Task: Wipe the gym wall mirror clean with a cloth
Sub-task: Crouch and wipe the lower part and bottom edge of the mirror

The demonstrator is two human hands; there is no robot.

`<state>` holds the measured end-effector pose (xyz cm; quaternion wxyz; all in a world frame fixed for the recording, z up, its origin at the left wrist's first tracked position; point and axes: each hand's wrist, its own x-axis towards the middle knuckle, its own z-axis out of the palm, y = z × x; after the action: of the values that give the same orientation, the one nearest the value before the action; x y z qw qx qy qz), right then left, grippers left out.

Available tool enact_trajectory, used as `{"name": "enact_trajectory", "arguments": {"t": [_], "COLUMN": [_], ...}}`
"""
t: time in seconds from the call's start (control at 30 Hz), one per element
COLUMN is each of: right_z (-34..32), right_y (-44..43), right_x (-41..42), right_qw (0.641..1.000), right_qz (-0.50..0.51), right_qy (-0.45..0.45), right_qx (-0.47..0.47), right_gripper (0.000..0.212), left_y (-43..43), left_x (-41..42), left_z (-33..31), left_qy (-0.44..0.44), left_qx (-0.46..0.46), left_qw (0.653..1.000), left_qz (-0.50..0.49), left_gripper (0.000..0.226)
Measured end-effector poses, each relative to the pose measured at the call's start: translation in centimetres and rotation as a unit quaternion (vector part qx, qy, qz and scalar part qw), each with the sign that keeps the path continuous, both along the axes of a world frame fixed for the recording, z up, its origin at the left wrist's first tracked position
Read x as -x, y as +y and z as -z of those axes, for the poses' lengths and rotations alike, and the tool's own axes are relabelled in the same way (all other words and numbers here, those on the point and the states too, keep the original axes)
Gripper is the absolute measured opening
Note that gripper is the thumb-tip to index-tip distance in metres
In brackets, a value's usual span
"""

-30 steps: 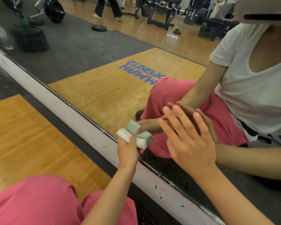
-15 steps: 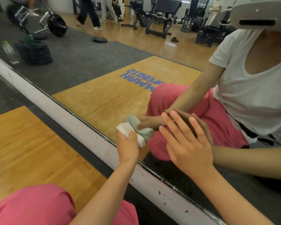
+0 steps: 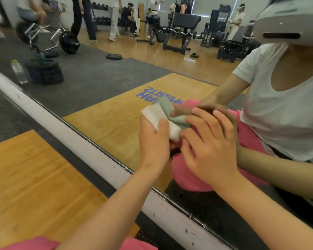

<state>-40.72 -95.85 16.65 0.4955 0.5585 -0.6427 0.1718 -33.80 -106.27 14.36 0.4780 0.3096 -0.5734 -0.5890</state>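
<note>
The wall mirror (image 3: 105,83) fills the upper and right part of the head view, above a white strip (image 3: 90,152) along its bottom edge. My left hand (image 3: 154,141) grips a folded white cloth (image 3: 159,120) and holds it against the glass low down. My right hand (image 3: 208,145) lies just to the right of the cloth with its fingers spread and slightly bent, fingertips on or near the glass and close to the cloth. Whether it touches the cloth is hidden. Both hands and the cloth are mirrored in the glass.
I sit on a wooden floor panel (image 3: 31,181) bordered by black rubber matting (image 3: 5,114), with my pink-trousered knees (image 3: 43,244) at the bottom. The mirror reflects gym benches, weight plates, a water bottle and several people.
My left hand has carried the cloth upward on the glass. My right hand has drawn closer to the cloth, its fingers more bent. The camera has tilted up, showing more of the gym.
</note>
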Motion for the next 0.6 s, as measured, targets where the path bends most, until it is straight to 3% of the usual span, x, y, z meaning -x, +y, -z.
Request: {"name": "enact_trajectory", "arguments": {"t": [0.13, 0.33, 0.6], "right_z": [0.8, 0.5, 1.6], "right_y": [-0.9, -0.6, -1.8], "right_x": [0.8, 0.4, -0.8], "right_qw": [0.994, 0.996, 0.99], "right_qz": [0.056, 0.045, 0.029], "right_qy": [0.075, 0.043, 0.003], "right_qx": [-0.056, -0.065, -0.14], "right_gripper": [0.027, 0.017, 0.022], "left_y": [-1.7, -2.6, -2.5], "left_x": [-0.6, -1.7, -0.1], "left_z": [4.7, 11.2, 7.3], "left_qy": [-0.05, -0.146, -0.055], "left_qx": [-0.044, -0.182, -0.131], "left_qw": [0.997, 0.972, 0.99], "left_qz": [-0.028, -0.005, -0.02], "left_gripper": [0.035, 0.031, 0.022]}}
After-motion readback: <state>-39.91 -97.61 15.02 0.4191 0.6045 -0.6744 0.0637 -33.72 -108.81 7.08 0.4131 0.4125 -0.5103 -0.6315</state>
